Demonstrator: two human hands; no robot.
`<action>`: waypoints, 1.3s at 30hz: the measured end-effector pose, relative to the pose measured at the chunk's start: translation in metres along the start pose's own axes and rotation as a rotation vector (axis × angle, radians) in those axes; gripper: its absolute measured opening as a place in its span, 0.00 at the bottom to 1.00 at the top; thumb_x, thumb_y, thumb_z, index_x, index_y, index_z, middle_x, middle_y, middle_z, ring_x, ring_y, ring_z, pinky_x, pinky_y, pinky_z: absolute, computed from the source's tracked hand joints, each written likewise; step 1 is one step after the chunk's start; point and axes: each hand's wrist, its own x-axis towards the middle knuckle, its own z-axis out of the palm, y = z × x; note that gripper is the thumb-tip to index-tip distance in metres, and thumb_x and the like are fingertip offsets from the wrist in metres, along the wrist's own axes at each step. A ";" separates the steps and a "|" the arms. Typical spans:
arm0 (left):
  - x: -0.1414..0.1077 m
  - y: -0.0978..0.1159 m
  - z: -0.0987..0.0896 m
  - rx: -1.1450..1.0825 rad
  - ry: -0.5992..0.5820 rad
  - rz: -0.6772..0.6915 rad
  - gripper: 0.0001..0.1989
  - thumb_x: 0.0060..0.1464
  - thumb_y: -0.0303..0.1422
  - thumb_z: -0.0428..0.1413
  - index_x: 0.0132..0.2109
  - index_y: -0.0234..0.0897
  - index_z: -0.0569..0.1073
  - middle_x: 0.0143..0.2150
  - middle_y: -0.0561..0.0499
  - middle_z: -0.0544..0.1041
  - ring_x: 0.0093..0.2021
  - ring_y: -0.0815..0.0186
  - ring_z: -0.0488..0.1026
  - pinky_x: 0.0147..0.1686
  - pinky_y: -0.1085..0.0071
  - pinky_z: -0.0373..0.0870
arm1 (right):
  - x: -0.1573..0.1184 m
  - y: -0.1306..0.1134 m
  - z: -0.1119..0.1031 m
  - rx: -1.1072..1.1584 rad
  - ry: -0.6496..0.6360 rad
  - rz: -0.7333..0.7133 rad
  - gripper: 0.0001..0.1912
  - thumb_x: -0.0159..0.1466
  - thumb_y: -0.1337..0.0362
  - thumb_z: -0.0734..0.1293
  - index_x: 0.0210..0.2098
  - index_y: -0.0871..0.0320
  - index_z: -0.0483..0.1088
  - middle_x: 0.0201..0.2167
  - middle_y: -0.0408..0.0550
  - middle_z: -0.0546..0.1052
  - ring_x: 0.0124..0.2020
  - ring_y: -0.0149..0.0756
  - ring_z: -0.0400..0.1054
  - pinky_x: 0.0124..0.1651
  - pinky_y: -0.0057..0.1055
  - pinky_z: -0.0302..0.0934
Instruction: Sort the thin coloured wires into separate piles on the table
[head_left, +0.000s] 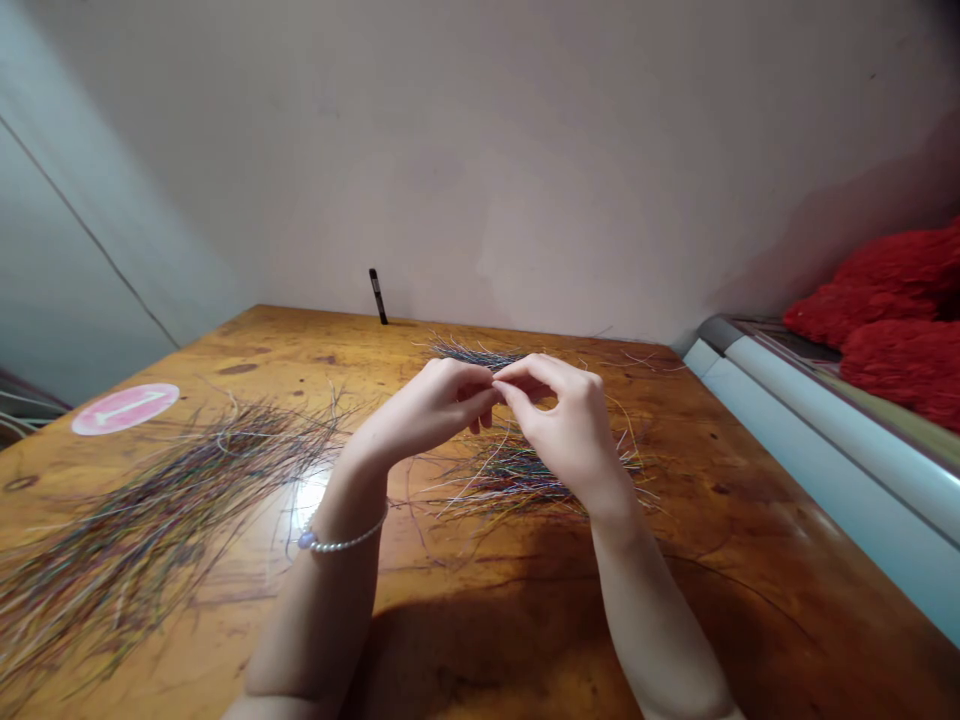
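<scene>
My left hand (450, 400) and my right hand (566, 415) meet above the middle of the table, thumbs and index fingers pinched together at the tips. Whatever lies between the fingertips is too small to make out. Below my right hand lies a loose bundle of thin coloured wires (517, 475), partly covered by that hand. Just behind both hands is a smaller bundle of dark wires (476, 353). A large, long bundle of many-coloured wires (187, 490) spreads over the table's left side, beside my left forearm.
The wooden table (480, 620) stands against a plain wall. A black pen-like stick (378, 297) stands upright near the back edge. On the left lies a pink oval sticker (126, 409). A pale raised ledge (810, 440) borders the right side, with red fluffy things (900, 320) on it.
</scene>
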 end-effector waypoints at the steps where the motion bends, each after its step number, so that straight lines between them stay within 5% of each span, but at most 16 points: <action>1: 0.000 0.000 0.000 -0.004 -0.006 0.000 0.14 0.58 0.34 0.49 0.28 0.32 0.71 0.25 0.50 0.75 0.25 0.72 0.70 0.24 0.77 0.65 | 0.000 0.000 0.000 -0.001 -0.003 0.002 0.05 0.62 0.71 0.65 0.32 0.58 0.73 0.29 0.43 0.76 0.30 0.30 0.69 0.36 0.29 0.64; 29: -0.001 0.001 -0.001 -0.050 -0.030 -0.013 0.14 0.59 0.36 0.48 0.30 0.31 0.71 0.25 0.51 0.73 0.26 0.72 0.70 0.24 0.77 0.64 | 0.000 -0.001 0.001 0.014 -0.002 -0.009 0.06 0.61 0.72 0.65 0.32 0.58 0.73 0.29 0.43 0.76 0.30 0.29 0.69 0.36 0.28 0.64; 39: 0.001 0.000 0.002 0.099 -0.024 -0.068 0.10 0.52 0.26 0.47 0.26 0.32 0.69 0.22 0.53 0.70 0.23 0.74 0.65 0.22 0.78 0.59 | -0.001 -0.001 0.007 -0.114 -0.099 0.012 0.05 0.62 0.72 0.64 0.31 0.59 0.72 0.31 0.45 0.74 0.31 0.31 0.68 0.36 0.29 0.62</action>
